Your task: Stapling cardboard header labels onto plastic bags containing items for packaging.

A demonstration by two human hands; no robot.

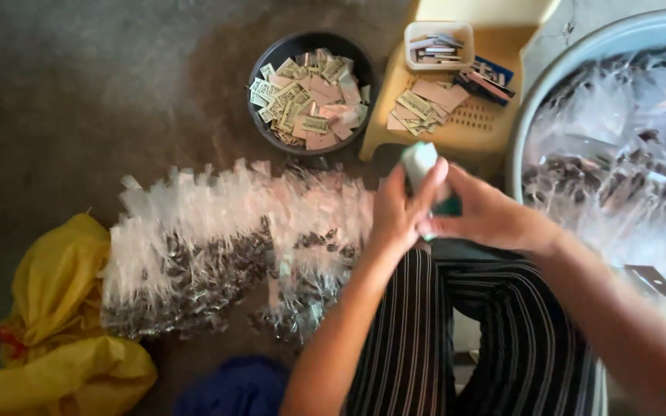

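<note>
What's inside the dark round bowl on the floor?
The bowl holds a loose heap of small paper slips, pinkish and pale green with print. Its bottom and anything beneath them is covered.

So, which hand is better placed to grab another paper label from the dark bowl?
Probably the left hand: the dark bowl of paper labels lies on its side, while the right hand is nearer the big basin.

Much blurred, much cut off

The small pale object (421, 163) between the hands is motion-blurred and half covered by fingers; the big basin (572, 69), yellow bag (56, 308) and blue cloth (233, 389) run off the edges.
</note>
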